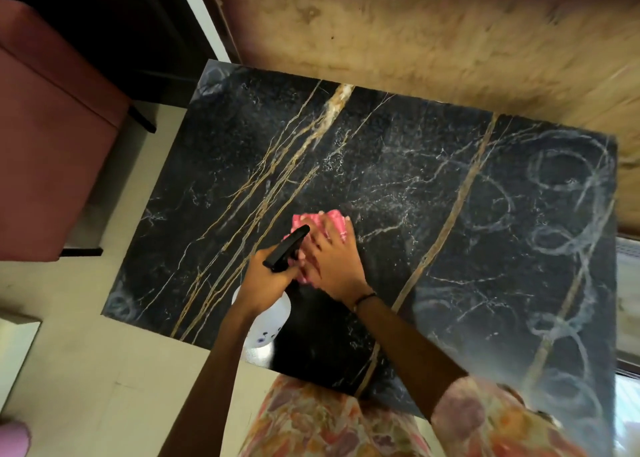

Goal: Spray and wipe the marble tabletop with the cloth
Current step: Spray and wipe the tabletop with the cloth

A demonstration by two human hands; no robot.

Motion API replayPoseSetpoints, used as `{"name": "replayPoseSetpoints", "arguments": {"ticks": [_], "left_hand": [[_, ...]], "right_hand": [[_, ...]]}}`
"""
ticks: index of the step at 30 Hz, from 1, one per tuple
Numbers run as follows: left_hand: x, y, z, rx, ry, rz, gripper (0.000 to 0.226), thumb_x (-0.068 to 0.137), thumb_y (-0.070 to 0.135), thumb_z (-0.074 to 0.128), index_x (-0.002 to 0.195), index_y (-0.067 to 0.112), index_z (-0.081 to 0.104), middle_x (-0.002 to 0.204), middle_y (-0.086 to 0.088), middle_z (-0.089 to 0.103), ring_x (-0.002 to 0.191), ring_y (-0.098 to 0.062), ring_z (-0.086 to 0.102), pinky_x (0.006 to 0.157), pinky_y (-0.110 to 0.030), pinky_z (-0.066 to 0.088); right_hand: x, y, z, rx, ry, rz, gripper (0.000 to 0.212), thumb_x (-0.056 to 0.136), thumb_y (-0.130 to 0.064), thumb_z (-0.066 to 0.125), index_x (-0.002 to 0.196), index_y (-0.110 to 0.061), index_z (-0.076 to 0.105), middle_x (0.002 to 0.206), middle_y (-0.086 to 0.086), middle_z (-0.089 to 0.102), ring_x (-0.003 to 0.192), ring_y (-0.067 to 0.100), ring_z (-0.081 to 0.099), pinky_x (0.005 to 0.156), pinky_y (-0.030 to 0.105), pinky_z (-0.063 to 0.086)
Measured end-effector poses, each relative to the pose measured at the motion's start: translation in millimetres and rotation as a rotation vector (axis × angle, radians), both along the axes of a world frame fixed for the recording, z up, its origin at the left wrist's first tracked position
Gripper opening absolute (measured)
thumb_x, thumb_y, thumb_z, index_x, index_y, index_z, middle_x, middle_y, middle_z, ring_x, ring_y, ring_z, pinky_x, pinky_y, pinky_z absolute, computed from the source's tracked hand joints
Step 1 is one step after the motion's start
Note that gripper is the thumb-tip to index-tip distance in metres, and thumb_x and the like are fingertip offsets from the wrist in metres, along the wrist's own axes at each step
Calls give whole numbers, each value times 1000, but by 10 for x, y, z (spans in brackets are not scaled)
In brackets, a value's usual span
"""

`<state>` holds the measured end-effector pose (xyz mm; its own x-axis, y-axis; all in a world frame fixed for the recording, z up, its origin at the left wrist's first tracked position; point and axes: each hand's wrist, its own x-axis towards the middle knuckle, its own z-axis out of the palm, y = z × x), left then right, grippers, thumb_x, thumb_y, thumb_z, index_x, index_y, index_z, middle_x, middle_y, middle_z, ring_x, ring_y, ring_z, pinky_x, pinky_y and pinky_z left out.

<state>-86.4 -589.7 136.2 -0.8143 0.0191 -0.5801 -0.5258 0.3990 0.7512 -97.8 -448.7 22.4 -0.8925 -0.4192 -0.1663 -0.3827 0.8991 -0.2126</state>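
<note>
One crumpled pink cloth (320, 226) lies under my flat right hand (332, 262) on the gold-veined black tabletop (398, 166); pale swirls lie further right. Just beside, my left hand (265, 283) grips one white spray bottle (268, 318).

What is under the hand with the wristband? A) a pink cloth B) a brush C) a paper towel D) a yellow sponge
A: the right hand, the one with the dark wristband, presses a pink cloth onto the black marble table, while the left hand holds a spray bottle.
</note>
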Motion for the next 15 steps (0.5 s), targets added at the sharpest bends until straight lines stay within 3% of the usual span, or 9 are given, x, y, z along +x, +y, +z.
{"name": "replayPoseSetpoints", "arguments": {"ticks": [2,5,6,8,10,12,15], "left_hand": [[-92,-41,-35,10,-11,-1,32,84,-6,58,64,19,57,41,11,57,38,1,52,49,-16,40],[-239,-87,-66,20,-24,9,27,83,-9,55,86,15,68,78,0,70,48,0,56,53,-17,44],[-282,-86,-66,29,-31,10,27,84,-9,54,91,13,68,86,-4,69,50,0,57,56,-24,48],[-373,-43,-43,53,-35,7,26,84,-10,53,98,7,67,89,-4,68,51,3,59,75,-47,49],[-468,18,-39,67,-34,-10,25,85,-10,53,102,3,66,88,-4,67,53,7,59,89,-51,43],[-565,85,-41,67,-19,-38,24,85,-10,54,102,1,66,90,-7,66,53,7,59,85,-48,45],[-726,175,-55,39,3,-83,18,83,-6,58,95,3,68,86,-12,68,50,1,57,62,-31,46]], "right_hand": [[197,174,-38,-55,14,59,54,97,-55,30,144,-29,35,153,1,36,145,30,23,113,65,16],[334,703,-92,-4,33,-18,57,96,-62,20,146,-35,30,155,-3,32,146,24,19,114,62,15],[286,867,-100,29,38,-76,58,96,-63,17,146,-36,28,155,-2,32,146,24,18,114,61,14],[64,1051,-101,63,19,-210,60,96,-63,13,146,-35,27,156,-1,31,146,26,18,115,61,12],[-255,1010,-85,69,14,-351,59,96,-62,16,147,-34,28,156,-1,29,146,27,19,115,61,10],[-577,812,-79,61,28,-467,58,96,-60,20,147,-34,28,157,-2,25,146,29,18,114,61,7],[-831,455,-86,54,47,-483,57,96,-58,19,146,-33,31,157,0,26,145,31,20,112,63,4]]}}
